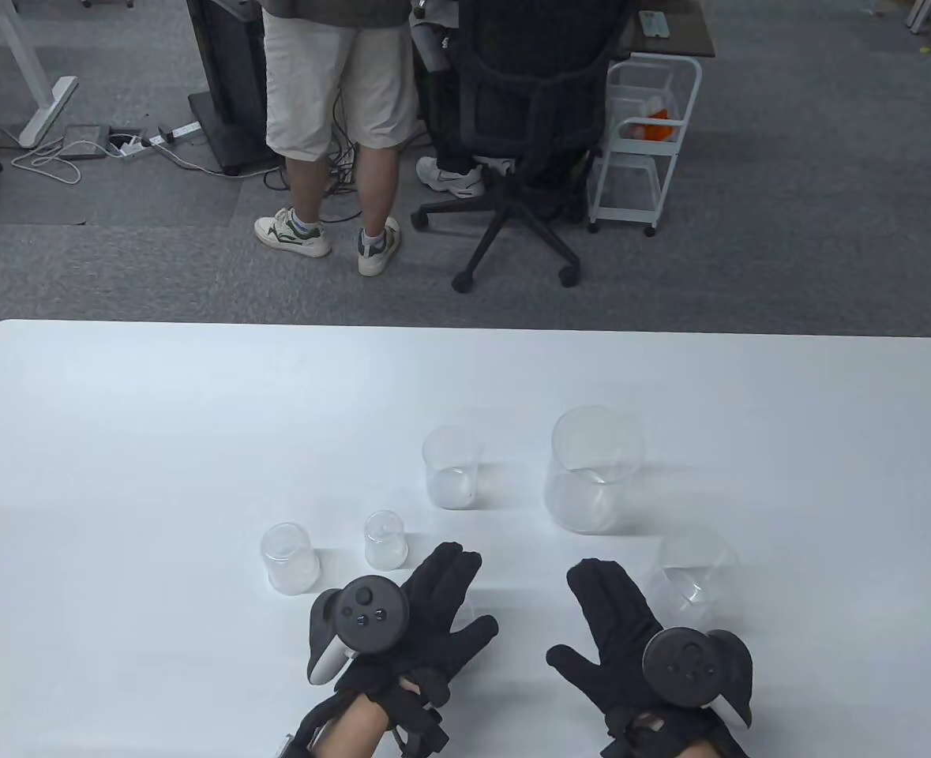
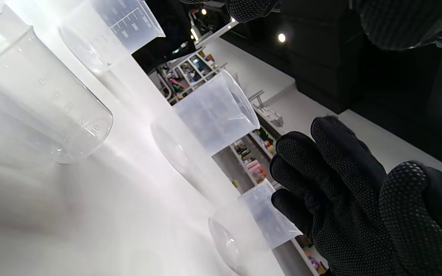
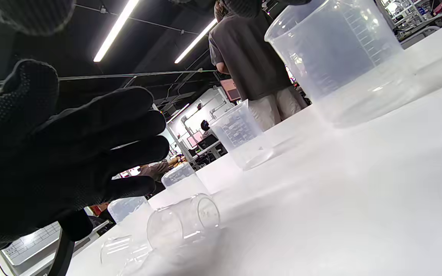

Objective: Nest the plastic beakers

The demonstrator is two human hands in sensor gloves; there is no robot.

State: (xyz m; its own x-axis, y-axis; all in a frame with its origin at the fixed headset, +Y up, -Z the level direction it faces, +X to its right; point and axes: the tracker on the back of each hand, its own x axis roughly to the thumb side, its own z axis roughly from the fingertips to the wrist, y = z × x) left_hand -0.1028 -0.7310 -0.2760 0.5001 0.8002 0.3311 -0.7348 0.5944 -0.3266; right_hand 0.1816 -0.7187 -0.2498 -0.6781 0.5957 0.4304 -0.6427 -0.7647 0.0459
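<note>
Nested: none yet — beakers (image 1: pixel 596 474) stand apart on the desk (image 1: pixel 197 410).
Left hand (image 1: pixel 426 608): fingers spread, holds nothing.
Right hand (image 1: pixel 615 624): fingers spread, holds nothing.

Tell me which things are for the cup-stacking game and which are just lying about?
For the job:
- biggest beaker
- wide beaker by the right hand
- middle beaker
- small beaker
- smallest beaker near the left hand
- a clear one lying on its side

Just around:
- office chair
- white cart
- standing person
- power strip
</note>
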